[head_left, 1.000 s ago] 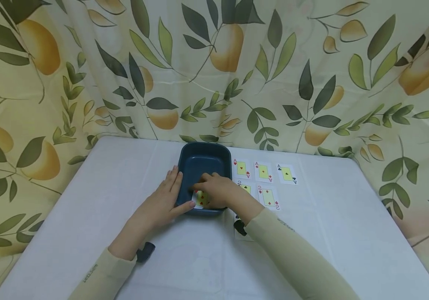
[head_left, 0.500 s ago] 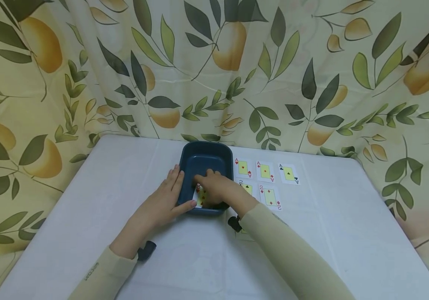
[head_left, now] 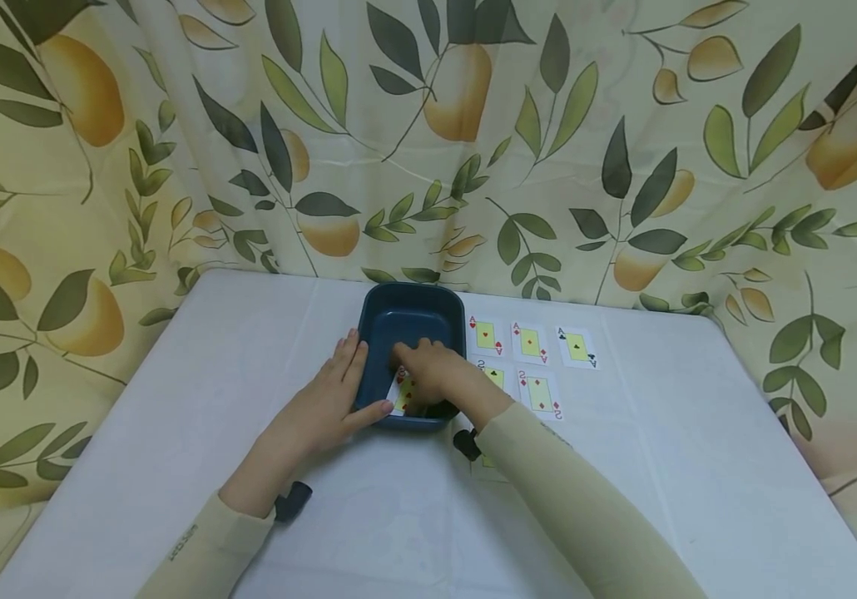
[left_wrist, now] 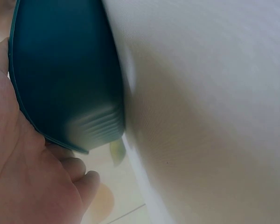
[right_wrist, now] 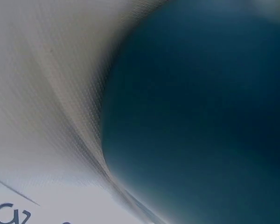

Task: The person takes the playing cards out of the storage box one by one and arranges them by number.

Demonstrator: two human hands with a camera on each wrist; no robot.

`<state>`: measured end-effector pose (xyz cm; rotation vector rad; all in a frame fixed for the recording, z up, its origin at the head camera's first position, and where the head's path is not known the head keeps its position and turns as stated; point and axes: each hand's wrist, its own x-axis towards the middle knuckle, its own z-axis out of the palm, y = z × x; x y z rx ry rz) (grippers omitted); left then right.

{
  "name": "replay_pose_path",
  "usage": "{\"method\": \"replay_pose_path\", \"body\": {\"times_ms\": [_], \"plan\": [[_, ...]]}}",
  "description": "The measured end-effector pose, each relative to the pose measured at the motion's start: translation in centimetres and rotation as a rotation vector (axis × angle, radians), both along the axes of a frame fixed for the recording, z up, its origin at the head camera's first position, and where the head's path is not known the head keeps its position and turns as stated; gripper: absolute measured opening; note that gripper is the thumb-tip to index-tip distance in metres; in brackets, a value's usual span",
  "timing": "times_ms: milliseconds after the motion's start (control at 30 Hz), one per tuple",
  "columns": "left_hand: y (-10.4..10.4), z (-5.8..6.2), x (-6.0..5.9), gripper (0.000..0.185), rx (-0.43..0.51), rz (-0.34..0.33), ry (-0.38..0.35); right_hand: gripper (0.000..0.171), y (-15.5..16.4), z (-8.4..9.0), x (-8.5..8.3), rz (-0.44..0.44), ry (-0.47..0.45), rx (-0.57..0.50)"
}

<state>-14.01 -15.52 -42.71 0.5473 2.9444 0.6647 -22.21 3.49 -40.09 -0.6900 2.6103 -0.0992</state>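
Observation:
A dark blue tray (head_left: 411, 297) stands on the table. My left hand (head_left: 324, 398) lies along its left wall with straight fingers, the thumb reaching over the near left corner. In the left wrist view the palm is against the rim of the tray (left_wrist: 67, 70). My right hand (head_left: 432, 374) reaches down into the tray with bent fingers, over a playing card (head_left: 401, 394) with red pips that shows tilted at the near left. The right fingertips are hidden, so I cannot tell whether they pinch the card. The right wrist view shows mostly the blurred tray wall (right_wrist: 200, 116).
Right of the tray, face-up cards lie in rows: an ace of hearts (head_left: 485, 336), an ace of diamonds (head_left: 529, 343), an ace of clubs (head_left: 577, 347), a two of diamonds (head_left: 540, 393). A black two (head_left: 492, 376) and another card (head_left: 490, 471) are partly covered by my right arm.
My right hand has shifted slightly within the tray, its fingers drawing in to the right. The card under it has turned and shows less. My left hand keeps its place.

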Motion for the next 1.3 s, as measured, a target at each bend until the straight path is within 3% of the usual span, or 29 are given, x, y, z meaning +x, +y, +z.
{"method": "replay_pose_path", "body": {"times_ms": [267,533,733,933,1033,1167,1300], "plan": [[0.0,0.0,-0.1,0.101,-0.006,0.003,-0.004,0.086,-0.1,0.0,0.3,0.04,0.043,-0.013],[0.1,0.1,0.0,0.101,-0.002,0.0,-0.004,0.063,0.4,0.1,0.7,0.129,0.099,-0.07],[0.0,0.0,0.0,0.1,0.004,-0.003,0.001,0.074,0.6,0.2,0.9,0.131,0.124,-0.108],[0.0,-0.2,-0.1,0.101,-0.003,-0.002,0.013,0.075,0.8,-0.5,0.9,0.133,0.182,-0.121],[0.0,-0.2,0.0,0.101,-0.003,-0.005,0.016,0.088,0.9,-0.6,0.9,0.133,0.204,-0.119],[0.0,-0.1,-0.1,0.102,-0.005,-0.004,0.021,0.102,1.2,0.1,1.0,0.129,0.241,-0.137],[0.0,-0.2,-0.2,0.103,-0.026,0.002,0.018,0.101,1.8,1.4,1.2,0.113,0.285,-0.179]]}}
